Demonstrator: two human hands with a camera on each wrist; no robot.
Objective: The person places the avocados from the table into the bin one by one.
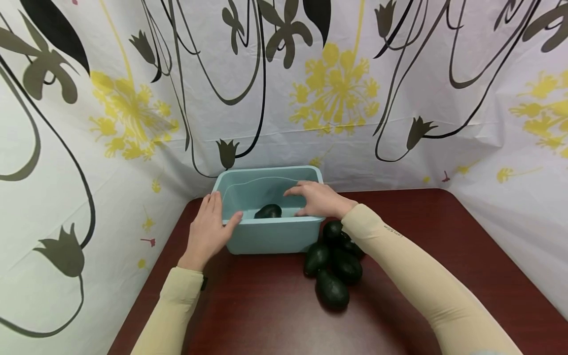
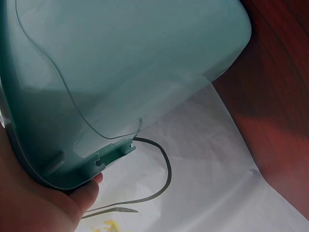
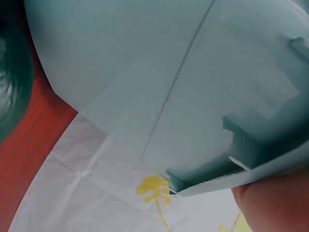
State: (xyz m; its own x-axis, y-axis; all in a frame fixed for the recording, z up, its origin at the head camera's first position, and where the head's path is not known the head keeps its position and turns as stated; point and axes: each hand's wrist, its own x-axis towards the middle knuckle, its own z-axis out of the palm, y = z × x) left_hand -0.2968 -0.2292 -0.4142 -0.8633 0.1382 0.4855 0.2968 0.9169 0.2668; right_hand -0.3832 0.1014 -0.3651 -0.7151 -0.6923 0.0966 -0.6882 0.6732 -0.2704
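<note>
Left hand (image 1: pixel 206 235) rests on the bin (image 1: pixel 272 238), grip loose, probably steadying it. Right hand (image 1: pixel 321 200) reaches in, grip relaxed, nothing held that I can see. One avocado (image 1: pixel 268 211) sits inside; the other avocados (image 1: pixel 332 291) huddle just beside the bin, guessing for easy reach.

The place looks like a small screened-off booth around a table (image 1: pixel 257 305), though whether it stands in a home, a lab or a studio cannot be told. Creased white sheeting (image 1: pixel 284 143), printed with grey tulips (image 1: pixel 227 154) and yellow blooms (image 1: pixel 338 93), hangs on three sides, closing in the dark reddish, wood-grained table with its rounded far corners.
</note>
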